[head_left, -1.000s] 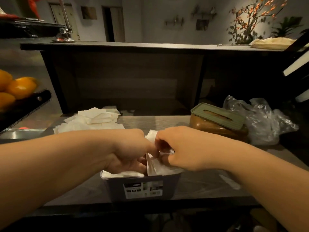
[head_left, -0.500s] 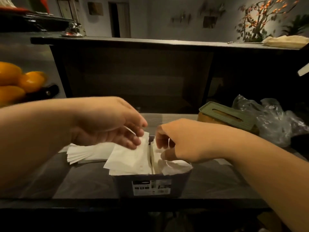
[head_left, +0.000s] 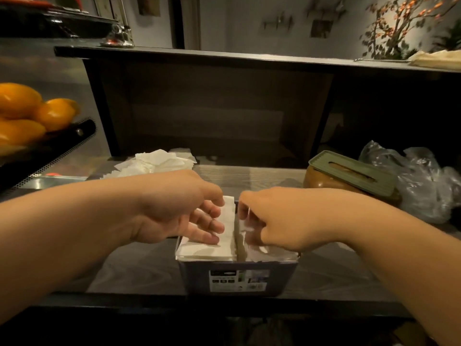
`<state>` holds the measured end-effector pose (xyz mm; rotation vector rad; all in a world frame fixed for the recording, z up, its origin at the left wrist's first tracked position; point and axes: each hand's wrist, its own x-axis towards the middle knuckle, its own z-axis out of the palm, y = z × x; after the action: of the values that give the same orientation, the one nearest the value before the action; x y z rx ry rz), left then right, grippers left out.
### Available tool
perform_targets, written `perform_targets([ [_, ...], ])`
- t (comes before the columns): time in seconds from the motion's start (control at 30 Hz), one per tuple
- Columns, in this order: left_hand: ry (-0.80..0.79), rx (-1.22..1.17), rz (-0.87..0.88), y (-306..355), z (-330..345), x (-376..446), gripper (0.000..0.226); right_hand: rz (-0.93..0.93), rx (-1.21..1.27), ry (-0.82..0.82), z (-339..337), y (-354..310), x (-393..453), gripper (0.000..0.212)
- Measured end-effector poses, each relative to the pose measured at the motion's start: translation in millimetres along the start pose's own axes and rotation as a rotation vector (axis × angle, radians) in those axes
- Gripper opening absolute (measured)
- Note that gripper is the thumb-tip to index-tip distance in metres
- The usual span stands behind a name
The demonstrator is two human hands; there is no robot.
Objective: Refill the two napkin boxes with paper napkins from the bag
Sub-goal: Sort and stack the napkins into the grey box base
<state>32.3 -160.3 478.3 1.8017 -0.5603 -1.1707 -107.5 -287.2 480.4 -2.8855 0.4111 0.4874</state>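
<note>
Left hand (head_left: pixel 184 216) lies flat, fingers straight, pressing the napkin stack (head_left: pixel 207 248) down into the grey napkin box (head_left: pixel 237 275) at the counter's near edge, while my right hand (head_left: pixel 277 221) curls on the napkins beside the divider, apparently to seat them; spare napkins (head_left: pixel 154 162) wait at the far-left.

A printed label (head_left: pixel 239 280) sits on the grey box's (head_left: pixel 279 278) front; its print seems too blurred to read.
</note>
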Motion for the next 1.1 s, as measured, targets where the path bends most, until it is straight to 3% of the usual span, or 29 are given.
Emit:
perform_targets([
  [0.13, 0.028, 0.023, 0.003, -3.3, -2.3, 1.0, 0.021, -0.027, 0.115, 0.238, 1.2, -4.2, 12.7, 0.027],
  [0.43, -0.088, 0.086, -0.054, -6.0, 3.8, -1.0, 0.023, -0.099, -0.147, 0.074, 9.4, -19.0, 25.6, 0.037],
  [0.57, -0.116, 0.114, -0.059, 1.1, -6.0, -0.7, 0.026, -0.108, -0.118, 0.119, 1.5, -15.1, 26.4, 0.014],
  [0.7, -0.016, 0.104, 0.074, 18.9, -34.4, 0.0, 0.020, -0.115, 0.072, 0.296, -27.7, -5.1, 30.4, 0.027],
  [0.8, 0.110, 0.125, 0.137, 19.0, -54.4, 6.1, 0.022, -0.159, 0.063, 0.367, -41.8, 4.6, 53.3, 0.025],
  [0.93, 0.296, 0.154, 0.161, -3.6, -63.2, 27.4, 0.018, -0.176, 0.010, 0.223, -35.2, 13.9, 105.3, 0.029],
  [1.1, 0.402, 0.433, 0.209, -30.8, -72.2, 55.4, 0.010, -0.213, 0.013, 0.126, -16.0, 25.1, 158.9, 0.040],
])
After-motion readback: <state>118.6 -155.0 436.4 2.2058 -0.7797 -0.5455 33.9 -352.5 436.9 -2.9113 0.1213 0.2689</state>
